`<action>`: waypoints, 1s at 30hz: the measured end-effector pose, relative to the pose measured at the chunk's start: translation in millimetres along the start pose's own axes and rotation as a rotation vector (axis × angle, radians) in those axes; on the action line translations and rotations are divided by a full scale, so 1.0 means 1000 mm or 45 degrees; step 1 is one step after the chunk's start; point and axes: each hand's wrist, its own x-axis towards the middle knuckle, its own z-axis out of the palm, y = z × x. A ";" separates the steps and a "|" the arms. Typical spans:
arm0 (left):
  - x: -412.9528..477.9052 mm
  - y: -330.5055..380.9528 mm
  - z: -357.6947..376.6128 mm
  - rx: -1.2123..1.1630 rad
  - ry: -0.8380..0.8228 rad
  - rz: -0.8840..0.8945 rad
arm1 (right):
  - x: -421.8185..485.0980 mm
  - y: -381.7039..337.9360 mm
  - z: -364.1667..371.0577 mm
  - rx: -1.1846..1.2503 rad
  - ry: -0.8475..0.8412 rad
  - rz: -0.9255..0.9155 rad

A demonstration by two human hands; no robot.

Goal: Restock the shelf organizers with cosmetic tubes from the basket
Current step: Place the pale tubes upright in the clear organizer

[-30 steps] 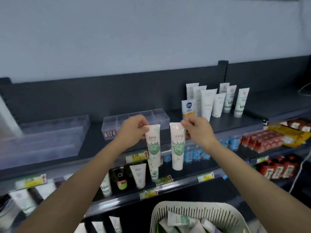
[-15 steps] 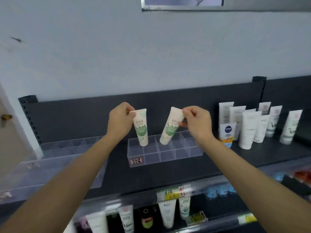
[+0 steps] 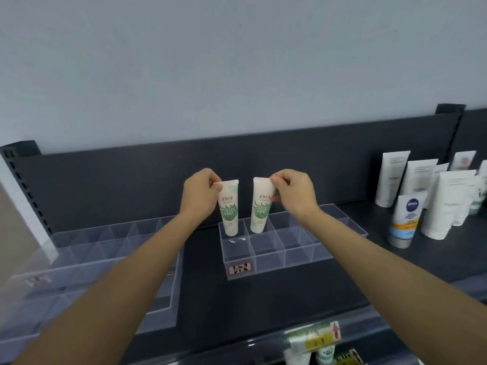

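Two aloe-print tubes, left tube [image 3: 229, 206] and right tube [image 3: 261, 206], now hang upright, caps dipping into the two back-left cells of the small organizer [image 3: 290, 248]; half a second ago the right one leaned. Left hand [image 3: 200, 192] and right hand [image 3: 293, 192] each pinch a crimped top with curled fingers, so letting go seems next. A larger organizer [image 3: 92, 259] sits left and standing tubes [image 3: 421, 196] right, neither in the way.

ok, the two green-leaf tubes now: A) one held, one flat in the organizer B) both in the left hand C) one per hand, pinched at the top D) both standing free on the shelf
C: the left hand pinches the left tube by its top end, the right hand the right tube, both upright at the clear organizer.
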 end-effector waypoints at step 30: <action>-0.048 0.027 0.013 0.442 0.056 0.425 | -0.006 0.016 -0.003 -0.181 -0.059 0.014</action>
